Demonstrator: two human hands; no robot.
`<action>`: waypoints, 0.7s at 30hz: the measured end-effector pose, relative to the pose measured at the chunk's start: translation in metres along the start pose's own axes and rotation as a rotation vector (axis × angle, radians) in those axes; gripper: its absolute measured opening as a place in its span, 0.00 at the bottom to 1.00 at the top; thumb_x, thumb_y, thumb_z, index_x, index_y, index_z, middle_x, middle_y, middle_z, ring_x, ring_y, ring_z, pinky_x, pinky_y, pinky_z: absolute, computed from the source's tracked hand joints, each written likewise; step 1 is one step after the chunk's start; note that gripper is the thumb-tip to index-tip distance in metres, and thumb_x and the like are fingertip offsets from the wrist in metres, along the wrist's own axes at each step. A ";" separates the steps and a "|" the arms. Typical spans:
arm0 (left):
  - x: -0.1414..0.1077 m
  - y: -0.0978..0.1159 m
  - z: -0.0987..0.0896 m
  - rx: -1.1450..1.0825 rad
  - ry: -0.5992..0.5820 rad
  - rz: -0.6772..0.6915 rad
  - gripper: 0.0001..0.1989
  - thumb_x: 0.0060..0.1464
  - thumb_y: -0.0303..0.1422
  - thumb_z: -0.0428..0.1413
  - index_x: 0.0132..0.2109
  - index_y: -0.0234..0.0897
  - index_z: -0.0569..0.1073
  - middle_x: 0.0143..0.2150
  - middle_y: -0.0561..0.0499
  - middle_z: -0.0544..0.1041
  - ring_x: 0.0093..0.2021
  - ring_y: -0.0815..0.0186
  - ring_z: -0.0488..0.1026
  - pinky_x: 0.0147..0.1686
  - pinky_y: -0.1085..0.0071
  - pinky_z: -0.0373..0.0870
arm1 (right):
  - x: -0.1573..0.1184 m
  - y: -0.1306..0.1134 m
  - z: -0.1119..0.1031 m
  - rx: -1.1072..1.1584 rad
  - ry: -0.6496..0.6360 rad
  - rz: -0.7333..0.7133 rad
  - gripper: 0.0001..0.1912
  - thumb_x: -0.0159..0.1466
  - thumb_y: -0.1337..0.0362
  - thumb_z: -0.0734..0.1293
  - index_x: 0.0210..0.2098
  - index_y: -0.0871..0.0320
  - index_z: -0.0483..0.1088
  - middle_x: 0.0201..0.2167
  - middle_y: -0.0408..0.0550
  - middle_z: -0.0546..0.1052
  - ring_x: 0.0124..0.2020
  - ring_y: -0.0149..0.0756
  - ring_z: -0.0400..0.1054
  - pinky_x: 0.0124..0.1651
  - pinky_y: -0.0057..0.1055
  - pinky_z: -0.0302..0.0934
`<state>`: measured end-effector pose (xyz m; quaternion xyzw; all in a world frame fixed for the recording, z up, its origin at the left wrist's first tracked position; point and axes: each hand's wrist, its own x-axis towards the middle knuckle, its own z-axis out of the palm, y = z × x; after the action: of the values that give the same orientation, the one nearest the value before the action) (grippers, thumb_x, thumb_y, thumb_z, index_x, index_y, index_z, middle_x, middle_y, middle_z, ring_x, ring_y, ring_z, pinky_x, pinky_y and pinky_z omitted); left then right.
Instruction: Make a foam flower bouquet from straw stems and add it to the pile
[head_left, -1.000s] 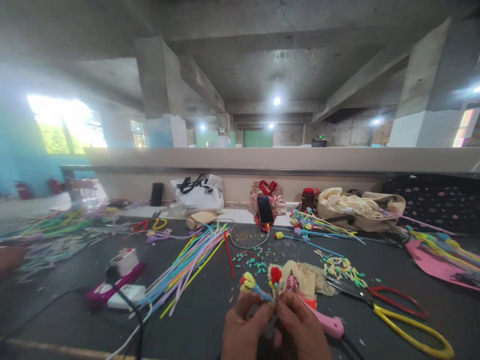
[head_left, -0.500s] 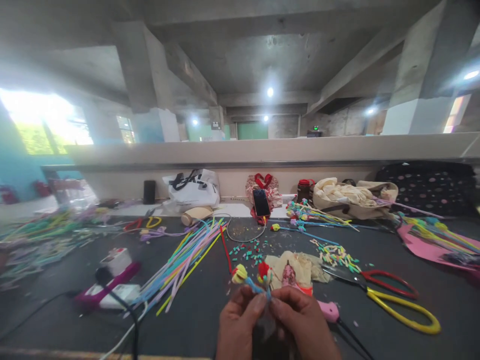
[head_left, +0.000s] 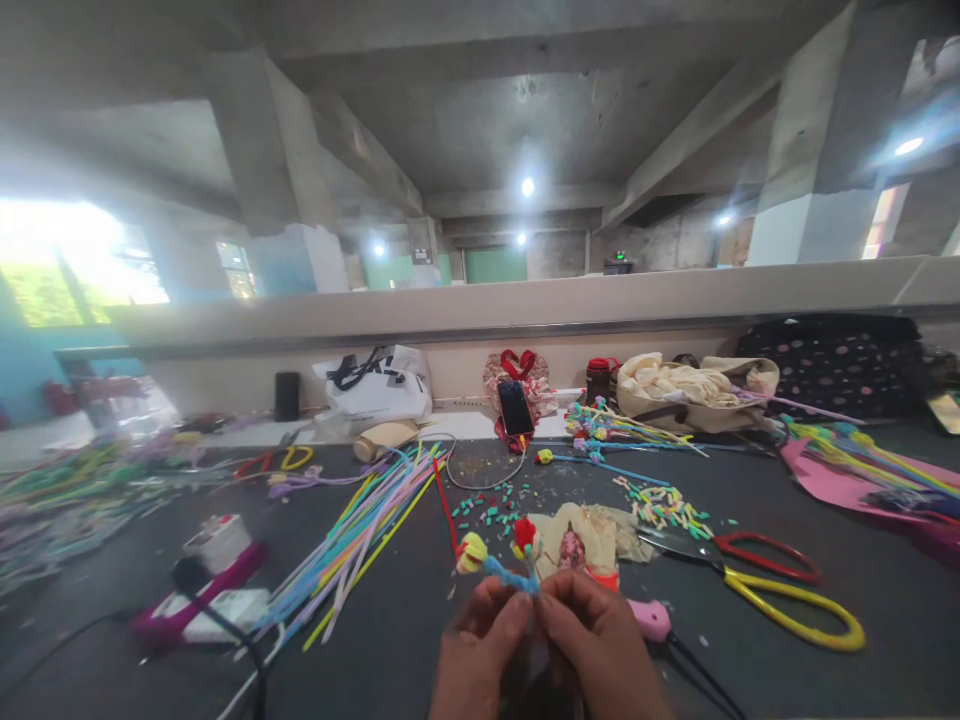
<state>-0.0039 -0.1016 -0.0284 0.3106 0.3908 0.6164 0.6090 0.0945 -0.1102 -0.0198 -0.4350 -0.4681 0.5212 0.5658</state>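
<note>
At the lower middle of the frame, the left hand (head_left: 476,645) and right hand (head_left: 592,640) meet, thumbs and forefingers pinching a blue stem (head_left: 511,577) close to where a second short stalk rises beside it. Gripping from both sides at that junction probably keeps the two parts steady against each other, and it leaves the yellow bloom (head_left: 472,553) and red bloom (head_left: 524,535) free above the fingertips, uncrushed. The stem looks fuzzy and bendable, like covered wire; the blooms are rounded, soft-looking knobs.

Just beyond the right hand, what seems to be a glue gun (head_left: 649,620) lies with its smooth pink handle to the right and its narrow tip over a crumpled beige cloth (head_left: 611,530), perhaps to spare the dark, matte bench (head_left: 375,675) from drips. Large scissors (head_left: 795,608) with looped red and yellow handles rest further right, apart from the hands. Straight, slender pastel stems (head_left: 367,545) fan out left of centre, roughly aligned, presumably for easy picking. Small teal snippets (head_left: 491,515) and paler ones (head_left: 671,512) sit in separate scatters.
</note>
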 end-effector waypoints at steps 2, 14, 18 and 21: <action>0.002 -0.001 -0.005 0.064 -0.009 -0.008 0.13 0.26 0.36 0.64 0.22 0.32 0.73 0.21 0.51 0.75 0.22 0.68 0.69 0.25 0.74 0.64 | 0.000 0.001 -0.001 -0.095 0.001 -0.056 0.17 0.49 0.51 0.66 0.20 0.61 0.66 0.12 0.37 0.63 0.11 0.23 0.54 0.13 0.20 0.47; 0.003 0.006 -0.007 0.141 -0.158 -0.072 0.15 0.28 0.37 0.64 0.24 0.30 0.74 0.18 0.52 0.72 0.19 0.71 0.65 0.22 0.76 0.59 | 0.003 0.010 -0.018 0.174 -0.255 0.224 0.17 0.43 0.54 0.70 0.18 0.60 0.62 0.10 0.36 0.63 0.08 0.21 0.51 0.12 0.19 0.44; 0.001 0.002 -0.005 0.050 -0.229 -0.165 0.15 0.29 0.38 0.64 0.26 0.30 0.75 0.16 0.53 0.70 0.17 0.73 0.62 0.21 0.76 0.57 | -0.001 0.008 -0.021 0.083 -0.285 0.035 0.15 0.47 0.55 0.68 0.20 0.60 0.63 0.13 0.36 0.62 0.13 0.21 0.52 0.15 0.20 0.45; 0.001 -0.001 -0.003 -0.016 -0.217 -0.197 0.15 0.28 0.37 0.64 0.25 0.32 0.75 0.14 0.55 0.68 0.15 0.76 0.59 0.20 0.78 0.54 | -0.005 0.002 -0.021 -0.059 -0.244 -0.032 0.14 0.51 0.55 0.65 0.23 0.61 0.63 0.14 0.36 0.61 0.14 0.22 0.51 0.16 0.20 0.44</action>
<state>-0.0065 -0.1011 -0.0308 0.3309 0.3463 0.5195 0.7076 0.1149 -0.1148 -0.0264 -0.3773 -0.5554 0.5471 0.4999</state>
